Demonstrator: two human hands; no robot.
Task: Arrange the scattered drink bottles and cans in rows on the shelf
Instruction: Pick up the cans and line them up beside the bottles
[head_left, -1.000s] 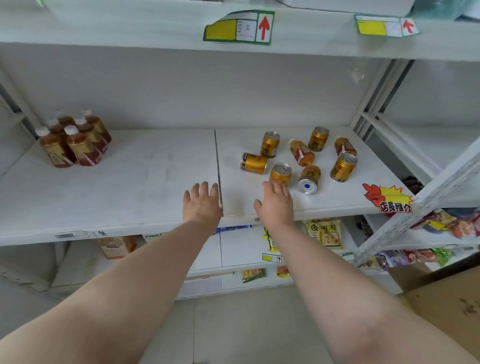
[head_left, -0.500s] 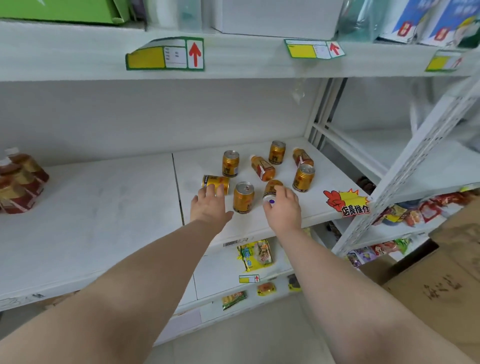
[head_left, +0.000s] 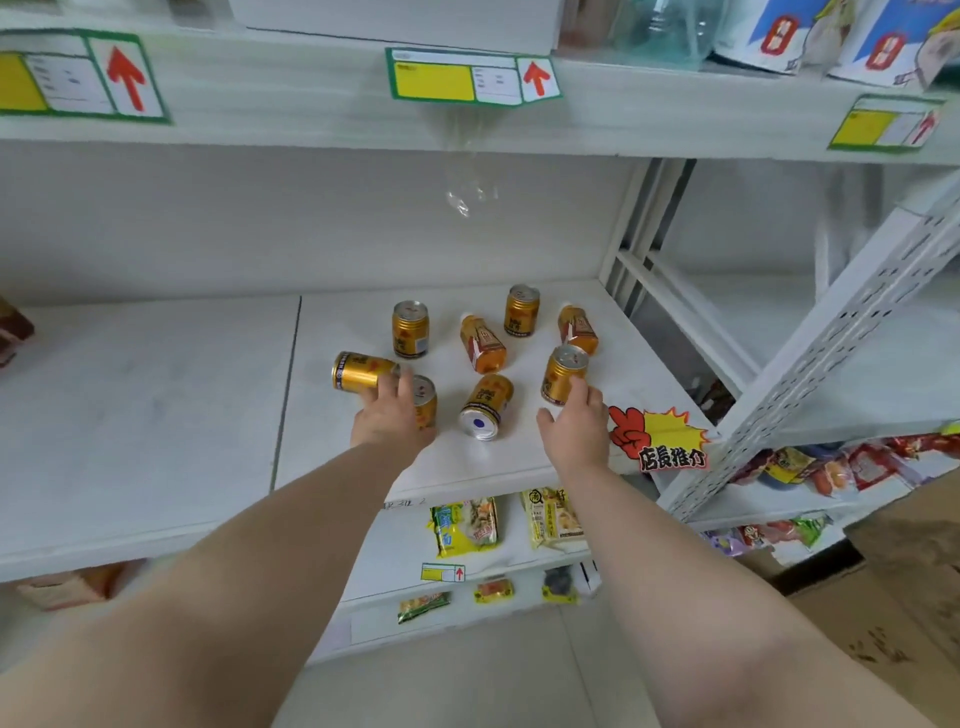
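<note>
Head view showing gold cans (head_left: 410, 329) and small bottles (head_left: 482, 344) scattered at the shelf (head_left: 156, 415) front right. Left hand (head_left: 390, 422) reaching with grip apart onto a tipped can (head_left: 363, 370), right hand (head_left: 576, 428) spreading beside an upright can (head_left: 563, 375). Risking rolling the lying can (head_left: 485, 406) off the edge.

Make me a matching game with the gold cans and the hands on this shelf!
Things:
1. can by the left hand
2. can by the right hand
3. can with a blue dot
4. sticker

States:
A. red and yellow, at the shelf's front edge
B. upright, fingers touching it
C. lying sideways, top end pointing right
D. lying down, bottom facing the camera

Pairs: 1-C, 2-B, 3-D, 4-A
</note>
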